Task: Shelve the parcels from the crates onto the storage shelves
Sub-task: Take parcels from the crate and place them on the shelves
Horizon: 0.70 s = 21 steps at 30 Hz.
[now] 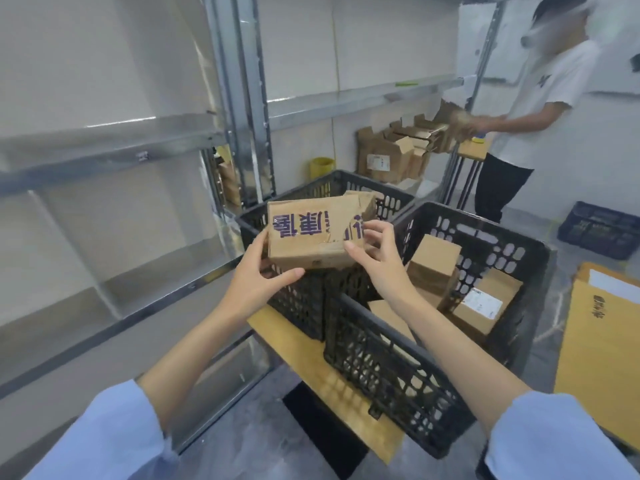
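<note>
Grey metal storage shelving (114,143) fills the left of the view, with tiers at several heights. Two black plastic lattice crates stand touching on a pale wooden desk (287,337). These are the far crate (298,303) and the near crate (391,368), and the near crate holds several plain brown cardboard boxes (434,263).

Item in hand: a brown cardboard parcel with purple printed characters (311,237). It is held in the air above the far crate, clear of the rim, with its printed face towards the camera. Its right end is crumpled and torn.

Left hand (256,275) grips the parcel's lower left corner, with the thumb along the bottom edge. Right hand (377,258) holds the right end, thumb on the front face and fingers (375,226) curled round the torn end. Both hands are closed on the parcel.

Step, as judged: the parcel is lifted out and the transfer to the shelf is not yet made. The next move calls for a swing left to a tier and setting the parcel down flat. The damaged end should be supported so it does not tear further.
</note>
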Tool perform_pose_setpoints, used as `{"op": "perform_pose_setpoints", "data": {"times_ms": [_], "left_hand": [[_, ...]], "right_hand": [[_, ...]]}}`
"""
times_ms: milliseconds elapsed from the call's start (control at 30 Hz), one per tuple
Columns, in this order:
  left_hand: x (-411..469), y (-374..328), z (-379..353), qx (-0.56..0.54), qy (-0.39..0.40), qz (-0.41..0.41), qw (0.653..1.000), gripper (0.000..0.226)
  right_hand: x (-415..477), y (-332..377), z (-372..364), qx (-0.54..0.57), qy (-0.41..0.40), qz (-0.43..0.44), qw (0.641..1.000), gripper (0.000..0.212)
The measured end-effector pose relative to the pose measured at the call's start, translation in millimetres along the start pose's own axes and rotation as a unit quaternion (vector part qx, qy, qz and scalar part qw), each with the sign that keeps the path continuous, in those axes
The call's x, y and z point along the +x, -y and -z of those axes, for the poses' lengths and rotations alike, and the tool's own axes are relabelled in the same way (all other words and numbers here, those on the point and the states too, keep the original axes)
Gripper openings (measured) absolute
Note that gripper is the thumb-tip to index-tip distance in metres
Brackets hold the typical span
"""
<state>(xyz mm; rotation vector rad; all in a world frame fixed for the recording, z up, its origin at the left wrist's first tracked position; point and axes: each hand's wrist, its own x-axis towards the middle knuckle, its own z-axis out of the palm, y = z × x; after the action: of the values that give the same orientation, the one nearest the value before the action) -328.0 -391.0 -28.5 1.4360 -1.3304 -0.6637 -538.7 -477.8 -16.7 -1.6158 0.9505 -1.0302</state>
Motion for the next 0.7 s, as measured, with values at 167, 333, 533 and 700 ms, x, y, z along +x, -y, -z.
{"op": "perform_pose_setpoints", "data": {"times_ms": [167,333,533,700], "left_hand": [[-28.9,-7.3,28.5,0.022,-0.095,0.016,0.995,0.074],[-59.8,-9.6,64.6,0.053,-0.155,0.017,0.986,0.071],[-104.3,-0.2,114.5,0.059,-0.218,0.044,0.973,0.082],[-138.9,0.6,149.0,0.058,-0.275,0.064,0.957,0.081]], "right_hand": [[-0.8,8.9,-23.8,-0.012,0.095,0.034,0.995,0.072],[-2.6,18.3,-60.8,-0.067,0.176,0.054,0.981,0.084],[-7.5,30.5,-116.3,-0.027,0.262,0.113,0.958,0.087],[-15.9,40.9,-162.6,0.005,0.307,0.118,0.944,0.084]]}}
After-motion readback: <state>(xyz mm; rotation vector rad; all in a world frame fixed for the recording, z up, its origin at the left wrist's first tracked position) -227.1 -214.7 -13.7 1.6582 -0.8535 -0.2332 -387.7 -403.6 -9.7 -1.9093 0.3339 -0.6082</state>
